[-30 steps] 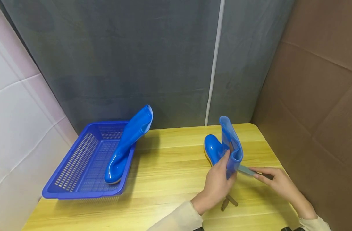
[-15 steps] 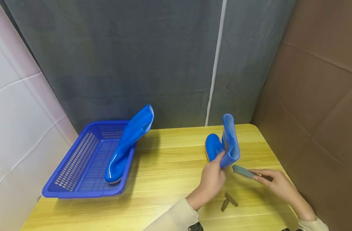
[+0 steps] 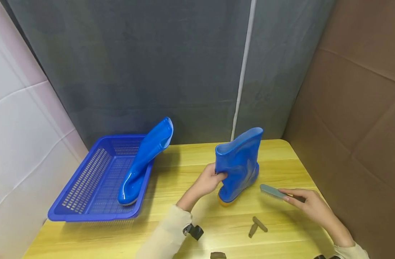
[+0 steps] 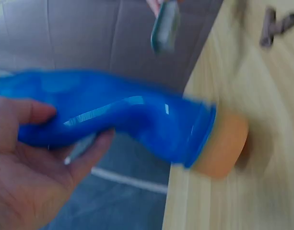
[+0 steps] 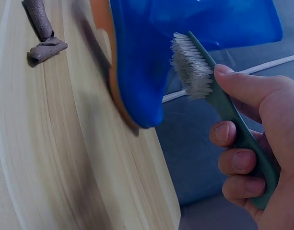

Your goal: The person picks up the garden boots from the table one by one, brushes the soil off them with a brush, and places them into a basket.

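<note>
A blue rubber boot (image 3: 237, 165) with an orange sole stands at the right of the table, its opening up and a brownish smear on its side. My left hand (image 3: 208, 180) grips the boot's shaft near the top edge; in the left wrist view its thumb and fingers curl round the shaft. My right hand (image 3: 309, 201) holds a green scrub brush (image 5: 238, 115) by the handle, its pale bristles facing the boot across a gap. A second blue boot (image 3: 142, 162) leans in the blue plastic basket (image 3: 55, 214) at the left.
Several brown clay-like pieces (image 3: 258, 225) lie on the wooden table (image 3: 184, 169) between me and the boot. Another brown piece (image 3: 218, 255) lies at the front edge. A grey curtain (image 3: 152, 72) closes off the back, and a brown panel (image 3: 356, 126) stands at the right.
My left hand has moved left and turned the boot, so its smeared side now faces the brush. The brush has come away from the boot. Another brown piece shows at the front.
</note>
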A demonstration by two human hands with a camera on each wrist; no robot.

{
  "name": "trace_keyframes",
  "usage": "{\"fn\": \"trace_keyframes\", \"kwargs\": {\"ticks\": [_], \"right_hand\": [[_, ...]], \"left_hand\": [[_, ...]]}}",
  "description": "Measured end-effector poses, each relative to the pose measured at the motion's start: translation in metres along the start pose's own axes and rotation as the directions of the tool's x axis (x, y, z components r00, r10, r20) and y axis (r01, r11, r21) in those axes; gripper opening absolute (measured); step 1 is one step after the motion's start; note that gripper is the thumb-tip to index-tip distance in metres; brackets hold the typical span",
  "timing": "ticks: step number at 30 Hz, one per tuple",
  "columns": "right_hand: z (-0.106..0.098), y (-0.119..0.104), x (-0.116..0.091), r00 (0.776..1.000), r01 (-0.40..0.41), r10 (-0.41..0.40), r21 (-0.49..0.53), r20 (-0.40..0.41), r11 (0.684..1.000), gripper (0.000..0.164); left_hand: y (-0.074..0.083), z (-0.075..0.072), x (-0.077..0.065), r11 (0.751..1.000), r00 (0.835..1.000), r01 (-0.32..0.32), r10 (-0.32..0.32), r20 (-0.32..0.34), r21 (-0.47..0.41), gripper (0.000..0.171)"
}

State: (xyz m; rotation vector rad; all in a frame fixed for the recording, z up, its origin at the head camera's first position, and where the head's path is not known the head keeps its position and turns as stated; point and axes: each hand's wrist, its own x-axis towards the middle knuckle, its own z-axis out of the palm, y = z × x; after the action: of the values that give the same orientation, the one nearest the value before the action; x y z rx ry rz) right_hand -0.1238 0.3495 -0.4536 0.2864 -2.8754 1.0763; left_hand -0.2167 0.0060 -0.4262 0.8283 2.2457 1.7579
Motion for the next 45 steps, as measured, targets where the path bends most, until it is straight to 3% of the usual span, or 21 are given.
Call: {"fn": "trace_keyframes", "kwargs": {"ticks": [4, 9, 15, 18, 23, 28, 33, 38, 45], "right_hand": [[-0.001, -0.003, 0.001, 1.000, -0.013, 0.013, 0.006, 0.002, 1.000, 0.033], [-0.001, -0.003, 0.002, 1.000, -0.017, 0.017, 0.023, 0.005, 1.000, 0.032], [0.003, 0.001, 0.001, 1.000, -0.019, 0.019, 0.021, 0.005, 1.000, 0.032], [0.004, 0.000, 0.000, 1.000, -0.021, 0.021, 0.023, 0.002, 1.000, 0.031], [0.004, 0.001, 0.000, 1.000, -0.017, 0.016, 0.029, 0.008, 0.999, 0.031], [0.004, 0.002, 0.001, 1.000, -0.017, 0.016, 0.026, 0.005, 1.000, 0.032], [0.001, 0.000, 0.003, 1.000, -0.024, 0.024, 0.015, 0.001, 1.000, 0.033], [-0.002, -0.003, 0.003, 1.000, -0.007, 0.007, -0.004, -0.013, 1.000, 0.032], [-0.004, -0.007, 0.007, 1.000, 0.018, -0.018, -0.031, -0.017, 0.999, 0.031]], "left_hand": [[-0.008, -0.013, -0.003, 1.000, 0.999, 0.026, -0.026, 0.040, 0.012, 0.055], [-0.008, -0.009, -0.008, 0.984, 0.990, 0.141, -0.140, -0.022, 0.109, 0.080], [0.003, -0.003, -0.013, 0.960, 0.976, 0.214, -0.201, -0.088, 0.181, 0.077], [0.005, 0.000, -0.013, 0.960, 0.966, 0.231, -0.208, -0.152, 0.157, 0.072], [0.002, 0.002, -0.010, 0.962, 0.937, 0.246, -0.204, -0.284, 0.121, 0.063], [-0.002, -0.002, -0.004, 0.970, 0.927, 0.225, -0.185, -0.326, 0.089, 0.059], [-0.005, -0.014, 0.004, 0.979, 0.934, 0.199, -0.201, -0.297, -0.035, 0.055], [-0.008, -0.030, 0.012, 0.954, 0.942, 0.212, -0.257, -0.215, -0.211, 0.052], [-0.016, -0.054, 0.022, 0.945, 0.973, 0.195, -0.219, -0.066, -0.262, 0.046]]}}
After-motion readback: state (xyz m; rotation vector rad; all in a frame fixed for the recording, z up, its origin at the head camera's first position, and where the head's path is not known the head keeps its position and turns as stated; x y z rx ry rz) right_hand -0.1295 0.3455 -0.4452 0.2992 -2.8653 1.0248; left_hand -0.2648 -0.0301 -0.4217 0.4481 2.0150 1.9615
